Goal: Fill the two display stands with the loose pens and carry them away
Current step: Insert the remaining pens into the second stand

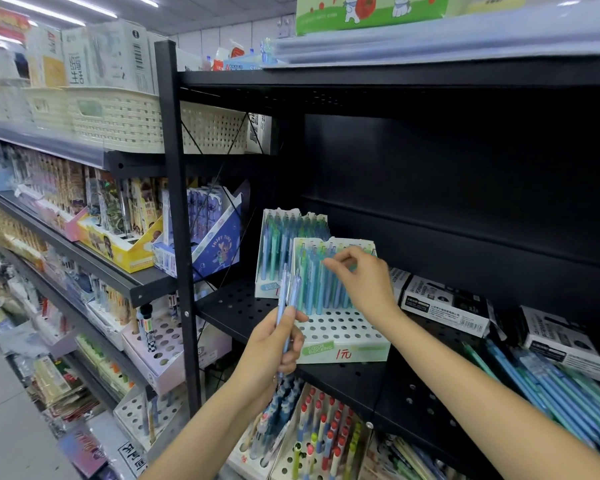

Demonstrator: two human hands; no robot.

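Left hand (278, 344) gripping a bunch of slim blue plastic pens (289, 299); right hand (362, 278) pinching one pen above the front white perforated display stand (340, 336), near the black shelf's (392, 393) front edge. Best lowered straight into an empty hole.

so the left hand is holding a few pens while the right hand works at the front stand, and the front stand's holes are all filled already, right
Not quite. The head view shows the front stand with its front rows of holes empty; only the back rows hold pens. The rest stands: the left hand grips a few pens and the right hand is at that stand's pens.
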